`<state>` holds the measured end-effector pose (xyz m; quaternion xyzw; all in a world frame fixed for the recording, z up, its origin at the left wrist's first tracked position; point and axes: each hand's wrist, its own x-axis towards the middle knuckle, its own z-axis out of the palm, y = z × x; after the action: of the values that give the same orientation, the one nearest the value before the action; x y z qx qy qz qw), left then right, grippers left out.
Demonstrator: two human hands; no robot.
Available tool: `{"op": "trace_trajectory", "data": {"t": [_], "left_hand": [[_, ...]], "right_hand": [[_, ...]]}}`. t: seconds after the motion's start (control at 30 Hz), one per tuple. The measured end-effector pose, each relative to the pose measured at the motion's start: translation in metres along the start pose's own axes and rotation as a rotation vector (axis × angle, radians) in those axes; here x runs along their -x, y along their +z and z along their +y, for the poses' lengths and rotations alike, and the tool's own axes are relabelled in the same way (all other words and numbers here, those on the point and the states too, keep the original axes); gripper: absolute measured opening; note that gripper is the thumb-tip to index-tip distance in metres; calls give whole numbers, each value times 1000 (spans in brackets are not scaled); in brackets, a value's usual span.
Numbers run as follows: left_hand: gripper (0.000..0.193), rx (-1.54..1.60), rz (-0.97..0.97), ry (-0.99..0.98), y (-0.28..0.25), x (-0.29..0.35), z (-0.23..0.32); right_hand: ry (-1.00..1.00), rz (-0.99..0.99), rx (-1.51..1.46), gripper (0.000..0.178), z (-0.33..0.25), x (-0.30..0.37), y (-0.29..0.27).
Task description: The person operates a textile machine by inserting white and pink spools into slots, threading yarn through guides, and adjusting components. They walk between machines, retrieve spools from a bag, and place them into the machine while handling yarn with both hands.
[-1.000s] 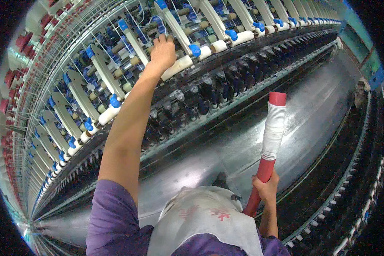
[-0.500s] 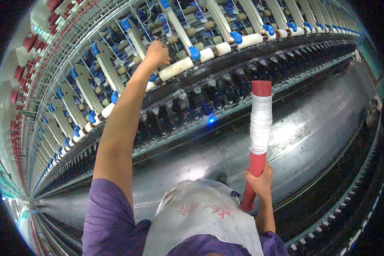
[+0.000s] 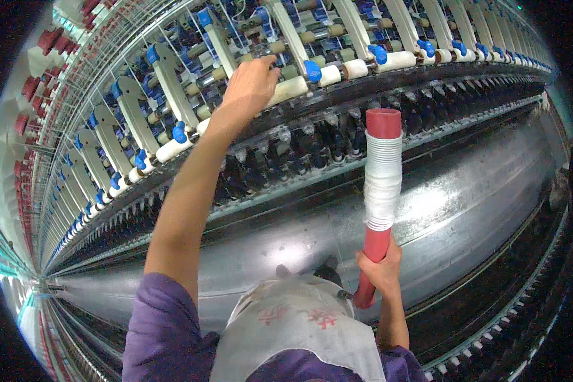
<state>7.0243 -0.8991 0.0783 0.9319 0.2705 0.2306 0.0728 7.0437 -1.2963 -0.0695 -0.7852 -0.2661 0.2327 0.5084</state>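
My left hand (image 3: 251,83) reaches up to the spinning machine, over a white roller (image 3: 291,90). Its bent fingers are apart near a pale arm with a blue end (image 3: 312,70), and no object shows in them; the fingertips are partly hidden. My right hand (image 3: 382,268) is closed round the lower part of a red tube (image 3: 377,242). White material (image 3: 382,181) wraps the tube's upper half, in neat rings at both ends and looser in the middle. The tube stands nearly upright, its open end at the top.
Below the rollers runs a row of dark spindles (image 3: 305,146) behind a rail. Red bobbins (image 3: 24,122) hang at the far left. A shiny metal floor (image 3: 286,235) lies under me. Another machine's edge with white pegs (image 3: 490,334) curves along the lower right.
My left hand has come across the white roller, its back now turned more toward me. The machine sits slightly further right in view. My right hand still holds the tube, a little further left.
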Motion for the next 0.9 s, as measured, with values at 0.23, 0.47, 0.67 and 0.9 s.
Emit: {"op": "trace_trajectory", "data": {"t": [0.23, 0.47, 0.67, 0.9], "left_hand": [[92, 1456, -152, -185, -5, 233, 90], [64, 1672, 259, -476, -115, 303, -14], [55, 1439, 658, -531, -201, 404, -116], [64, 1923, 733, 217, -282, 524, -185]], "right_hand": [[-455, 74, 205, 46, -65, -1, 80], [-275, -987, -437, 40, -157, 45, 204], [-118, -1273, -175, 40, -212, 105, 307], [362, -2147, -481, 46, -233, 195, 412]]}}
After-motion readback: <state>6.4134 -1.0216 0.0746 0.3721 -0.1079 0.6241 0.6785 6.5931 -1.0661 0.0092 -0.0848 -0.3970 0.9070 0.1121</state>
